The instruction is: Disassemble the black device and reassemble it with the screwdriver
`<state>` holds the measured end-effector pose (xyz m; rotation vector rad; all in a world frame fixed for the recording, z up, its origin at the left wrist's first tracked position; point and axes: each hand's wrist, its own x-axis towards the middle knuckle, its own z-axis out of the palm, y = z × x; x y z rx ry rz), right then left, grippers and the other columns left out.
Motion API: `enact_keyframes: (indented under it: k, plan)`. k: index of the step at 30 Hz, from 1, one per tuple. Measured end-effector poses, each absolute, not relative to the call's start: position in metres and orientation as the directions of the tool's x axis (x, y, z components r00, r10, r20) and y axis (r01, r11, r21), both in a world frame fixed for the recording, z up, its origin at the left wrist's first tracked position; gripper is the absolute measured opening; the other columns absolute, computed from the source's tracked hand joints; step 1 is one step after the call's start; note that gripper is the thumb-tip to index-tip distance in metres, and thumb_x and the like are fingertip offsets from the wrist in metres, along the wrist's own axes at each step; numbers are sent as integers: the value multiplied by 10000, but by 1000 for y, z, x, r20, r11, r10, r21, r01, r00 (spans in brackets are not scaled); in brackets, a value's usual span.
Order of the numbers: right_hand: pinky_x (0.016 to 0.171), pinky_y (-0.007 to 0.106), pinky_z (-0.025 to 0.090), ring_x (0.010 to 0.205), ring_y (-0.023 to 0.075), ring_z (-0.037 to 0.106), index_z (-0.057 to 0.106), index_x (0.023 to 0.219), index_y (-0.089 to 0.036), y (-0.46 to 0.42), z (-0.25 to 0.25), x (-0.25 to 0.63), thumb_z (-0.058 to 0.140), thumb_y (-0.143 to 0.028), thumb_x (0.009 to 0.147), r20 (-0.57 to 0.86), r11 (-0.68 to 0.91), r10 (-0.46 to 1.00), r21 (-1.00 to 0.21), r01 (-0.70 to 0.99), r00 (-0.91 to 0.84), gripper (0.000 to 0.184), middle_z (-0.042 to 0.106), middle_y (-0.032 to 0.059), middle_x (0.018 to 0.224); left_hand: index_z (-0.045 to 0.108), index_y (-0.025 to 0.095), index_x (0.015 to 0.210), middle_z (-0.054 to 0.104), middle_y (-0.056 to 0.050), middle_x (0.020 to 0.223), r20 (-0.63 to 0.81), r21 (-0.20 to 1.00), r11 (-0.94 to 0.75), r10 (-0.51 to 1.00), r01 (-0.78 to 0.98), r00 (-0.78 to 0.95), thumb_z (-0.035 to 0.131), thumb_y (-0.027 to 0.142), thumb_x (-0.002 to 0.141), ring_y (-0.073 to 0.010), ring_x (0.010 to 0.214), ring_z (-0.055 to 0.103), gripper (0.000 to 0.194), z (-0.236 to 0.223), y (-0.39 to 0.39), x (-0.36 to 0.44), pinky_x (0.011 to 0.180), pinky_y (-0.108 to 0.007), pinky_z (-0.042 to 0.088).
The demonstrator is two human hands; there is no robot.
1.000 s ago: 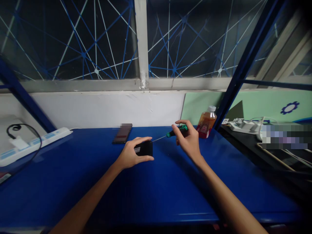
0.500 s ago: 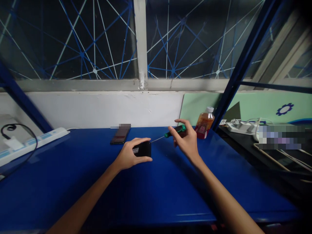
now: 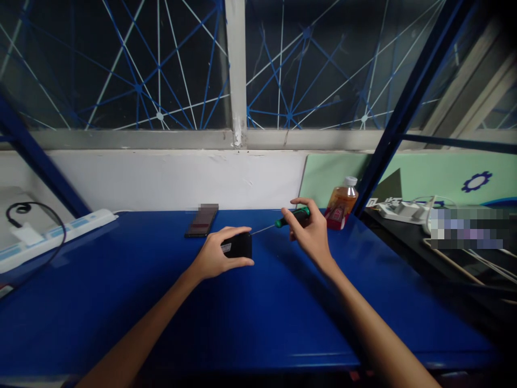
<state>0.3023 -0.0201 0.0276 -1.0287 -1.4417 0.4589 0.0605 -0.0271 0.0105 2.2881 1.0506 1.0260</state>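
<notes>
My left hand is closed around a small black box-like device with a pale label, thumb along its near side and fingers along the far side. In my right hand is a screwdriver with a green and black handle, held between thumb and fingers. Its thin metal shaft points left, and the tip meets the device's upper right corner; what it touches there is too small to make out. Just behind my left hand a dark phone lies flat.
The blue table stands against a wall under a window. A drink bottle is at the back right. On the left lies a white power strip with a black cable. Cables and another power strip sit on a dark surface at right.
The view has shifted very slightly. My right index finger and thumb have changed position a little on the screwdriver handle; its tip stays at the device's corner.
</notes>
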Motion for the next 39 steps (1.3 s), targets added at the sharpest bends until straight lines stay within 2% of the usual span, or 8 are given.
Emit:
enact_keyframes:
  k: [5,13,18,23,29,31,36,39]
  plan:
    - [433,231,445,417,122,577,484,1154,-220,-16,25,305,611,-377,850,568,523,817,-804,284,103,365,598,-54,584,603,263,1258,627,-86,1230,446,633,-624,778,458,443,807,398,680,-291,1127,585,628,9,-26,60,985,-471,472]
    - [395,222,412,358,116,534,561,1007,-206,-14,25,305,678,-469,780,562,493,809,-807,325,169,366,569,-60,500,601,261,1258,622,-86,1241,437,625,-624,777,468,453,804,424,677,-298,1137,578,637,7,-27,61,987,-473,474]
    - [426,224,438,418,123,580,515,1083,-213,-12,25,306,659,-434,801,536,490,838,-823,288,106,386,631,-33,597,599,268,1261,626,-79,1234,435,626,-618,783,475,445,796,416,683,-293,1132,581,629,7,-26,61,997,-481,464]
    - [390,225,424,366,123,549,516,1035,-217,-13,26,305,715,-452,752,537,481,831,-824,299,142,418,596,-55,539,605,264,1252,623,-86,1241,444,626,-622,780,470,442,798,395,678,-296,1137,579,620,7,-26,61,1002,-492,459]
    - [427,231,458,430,122,595,473,1177,-224,-15,27,304,649,-435,809,531,494,844,-822,284,69,459,678,-6,708,598,261,1263,628,-92,1232,449,621,-629,774,468,446,796,381,685,-301,1130,583,622,6,-25,60,996,-503,461]
    - [414,226,446,423,124,592,466,1196,-219,-14,26,304,645,-425,808,526,490,848,-825,283,65,474,664,-16,681,599,261,1263,628,-93,1233,456,612,-637,769,469,449,789,379,691,-302,1124,586,614,6,-24,60,987,-504,466]
    - [440,232,444,404,126,564,502,1162,-208,-16,30,309,632,-404,814,573,501,811,-782,370,113,421,597,-51,552,583,269,1284,625,-99,1247,431,565,-652,756,506,492,791,410,689,-308,1135,578,646,3,-24,62,981,-502,458]
    - [497,250,452,437,131,547,551,1120,-208,-15,33,317,592,-326,814,638,476,750,-703,529,174,331,553,-58,513,579,286,1287,632,-95,1236,370,525,-648,758,551,538,797,470,671,-309,1120,582,679,-1,-24,65,959,-491,466]
